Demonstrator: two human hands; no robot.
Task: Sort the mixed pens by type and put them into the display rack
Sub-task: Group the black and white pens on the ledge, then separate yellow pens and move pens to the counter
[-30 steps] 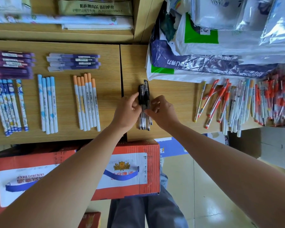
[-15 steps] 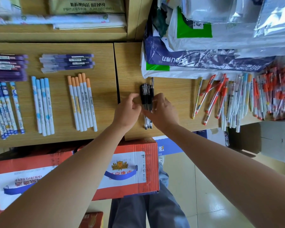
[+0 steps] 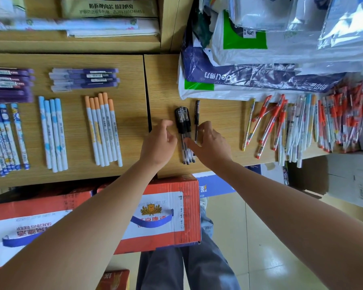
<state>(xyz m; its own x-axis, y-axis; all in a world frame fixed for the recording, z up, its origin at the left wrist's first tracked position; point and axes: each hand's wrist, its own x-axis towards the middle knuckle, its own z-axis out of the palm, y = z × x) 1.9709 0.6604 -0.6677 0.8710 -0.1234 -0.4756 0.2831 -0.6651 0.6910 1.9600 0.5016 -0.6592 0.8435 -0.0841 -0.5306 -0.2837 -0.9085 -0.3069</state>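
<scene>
Head view, looking down: black pens (image 3: 183, 130) are lying bunched side by side just right of frame centre on the wooden counter (image 3: 166, 80), caps pointing up-frame, tips near the front edge. Just left of the bunch the left hand (image 3: 159, 141) is hovering, fingers loosely curled and gripping nothing (contact with the pens: can't tell). On the other side the right hand (image 3: 213, 144) is reaching in, one finger lying across the clear barrels and touching them, the rest half bent next to a single black pen (image 3: 197, 120) that is lying just right of the bunch; nothing is being pinched or wrapped as far as visible. Sorted rows are sitting across the left half: orange-capped pens (image 3: 103, 128), light-blue-capped pens (image 3: 52, 132), cartoon-print pens (image 3: 4, 139), purple pens (image 3: 10, 84) at far left, purple-and-clear pens (image 3: 84, 79) above the middle rows. An unsorted pile (image 3: 302, 126) of red-capped and white pens is spreading along the right side, just below plastic bags (image 3: 260, 59) at upper right. A red beer carton (image 3: 92, 216) is standing below the counter at lower left
</scene>
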